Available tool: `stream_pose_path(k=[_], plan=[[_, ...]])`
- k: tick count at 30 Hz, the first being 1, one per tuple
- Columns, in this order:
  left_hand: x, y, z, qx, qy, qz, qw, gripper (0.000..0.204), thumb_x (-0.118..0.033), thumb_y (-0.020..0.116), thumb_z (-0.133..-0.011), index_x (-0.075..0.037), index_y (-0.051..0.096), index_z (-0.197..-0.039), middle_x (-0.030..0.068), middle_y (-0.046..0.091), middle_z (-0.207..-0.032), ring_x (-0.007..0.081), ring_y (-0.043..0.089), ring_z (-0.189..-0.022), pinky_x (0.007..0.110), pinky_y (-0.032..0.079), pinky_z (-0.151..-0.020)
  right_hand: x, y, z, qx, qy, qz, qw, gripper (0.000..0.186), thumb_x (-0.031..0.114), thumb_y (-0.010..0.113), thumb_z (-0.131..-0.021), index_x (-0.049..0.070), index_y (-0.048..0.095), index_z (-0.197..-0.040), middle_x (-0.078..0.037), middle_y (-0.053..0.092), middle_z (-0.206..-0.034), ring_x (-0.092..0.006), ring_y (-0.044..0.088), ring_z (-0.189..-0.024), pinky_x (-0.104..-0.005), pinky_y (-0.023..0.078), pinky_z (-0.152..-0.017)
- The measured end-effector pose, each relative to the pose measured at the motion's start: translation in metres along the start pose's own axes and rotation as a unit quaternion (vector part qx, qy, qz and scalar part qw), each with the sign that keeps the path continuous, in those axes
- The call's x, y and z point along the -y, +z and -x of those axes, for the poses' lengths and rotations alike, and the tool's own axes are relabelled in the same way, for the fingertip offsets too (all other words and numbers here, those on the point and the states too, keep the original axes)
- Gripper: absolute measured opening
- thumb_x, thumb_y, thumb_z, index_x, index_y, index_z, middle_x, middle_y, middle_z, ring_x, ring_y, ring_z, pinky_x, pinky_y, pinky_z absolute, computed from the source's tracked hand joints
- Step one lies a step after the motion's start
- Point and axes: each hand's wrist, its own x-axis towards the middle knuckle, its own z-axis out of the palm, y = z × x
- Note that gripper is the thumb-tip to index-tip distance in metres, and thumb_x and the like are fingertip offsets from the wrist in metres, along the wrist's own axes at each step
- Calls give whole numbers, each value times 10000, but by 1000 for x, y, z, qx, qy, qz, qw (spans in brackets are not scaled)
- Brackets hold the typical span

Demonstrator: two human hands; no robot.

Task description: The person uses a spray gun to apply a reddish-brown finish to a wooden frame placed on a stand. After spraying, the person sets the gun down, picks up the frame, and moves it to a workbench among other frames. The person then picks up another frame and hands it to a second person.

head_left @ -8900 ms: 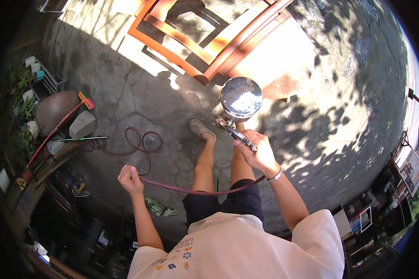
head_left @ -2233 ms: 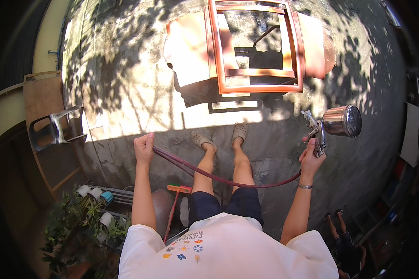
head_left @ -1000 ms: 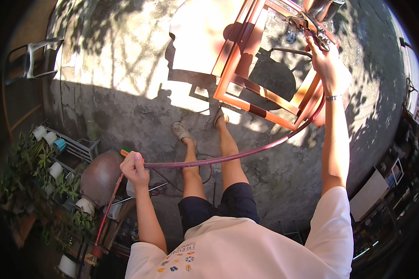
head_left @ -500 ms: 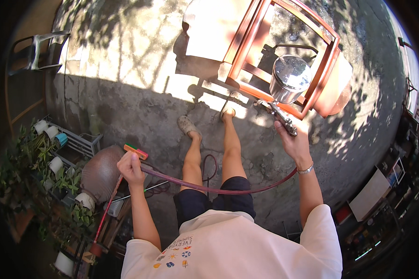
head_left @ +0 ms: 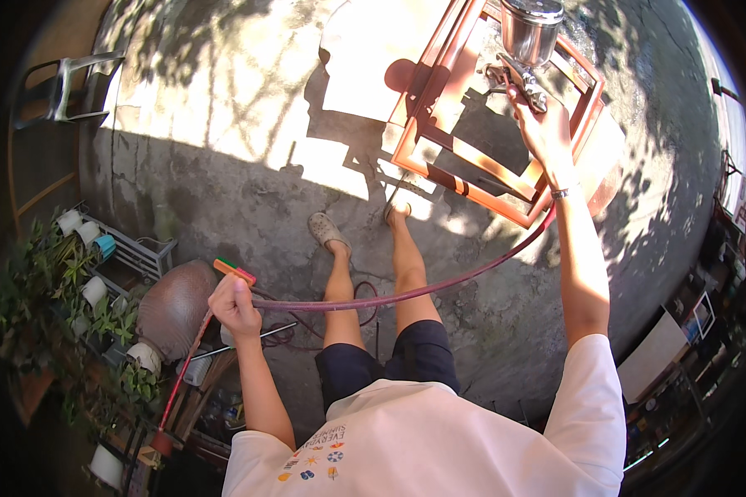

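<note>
Yard floor: cracked grey concrete (head_left: 249, 215), half shade, half sun, on my feed.
Spray gun: one spray gun (head_left: 524, 89), in the right hand (head_left: 547, 141), fingers wrapped round its handle. From my view it overlaps the frame; can't tell how high above.
Cup: one shiny metal cup (head_left: 530, 40) on the gun, lid on, contents hidden from me.
Hose: one dark red hose (head_left: 406, 296). Left hand (head_left: 235, 306) clenched on it; it sags across both legs toward the right wrist. Loops lie on the ground.
Frame: one reddish-brown wooden frame (head_left: 491, 201), tilted in my view, upper right.
Jar: one big brown jar (head_left: 174, 311), left side; I can't see into it.
Pots: at least four white pots (head_left: 94, 290) plus one turquoise pot (head_left: 105, 245), leafy plants (head_left: 62, 273) around them. Can't match plant to pot.
Shoes: two tan clogs (head_left: 329, 232).
Broom: one, red handle (head_left: 186, 373), just beside the jar.
</note>
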Motion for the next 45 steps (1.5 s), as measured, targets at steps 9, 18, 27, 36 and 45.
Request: stream_pose_path(k=[9,18,27,36,45], plan=[[-17,34,-9,8,10,-24,1000,449,-168,481,-976,-7,367,-573,46,340,-528,131,337,-473,327,199,-477,6,-52,-154,-274,-51,80,957,614,644,612,-860,43,729,-810,-111,690,-707,-233,666,-675,-356,505,-682],[19,-12,-25,31,-22,-38,999,464,-188,465,-996,-13,361,-579,39,329,-524,114,334,-470,333,199,-470,-1,-17,-8,-55,-66,-73,994,309,348,670,-944,55,726,-1024,-75,651,-692,-131,542,-586,-312,468,-599],[128,-62,-59,141,-18,1,990,490,-187,489,-1004,-22,353,-563,11,338,-500,88,316,-478,315,218,-480,51,49,264,46,51,-165,984,160,146,707,-897,-8,676,-924,-89,640,-696,-163,579,-621,-323,453,-602],[141,-101,-254,164,142,126,968,547,-245,500,-1032,-58,337,-544,-11,313,-505,78,234,-494,315,162,-496,98,166,404,-356,311,-372,799,330,270,619,-999,-38,680,-898,-44,669,-732,-59,498,-495,-243,388,-470],[42,-45,-241,307,348,102,880,455,-115,541,-987,-24,325,-597,14,310,-544,110,269,-513,321,173,-504,32,147,439,-608,303,-251,690,404,329,582,-1008,-65,658,-1058,-124,714,-845,-91,502,-397,-241,344,-348]])
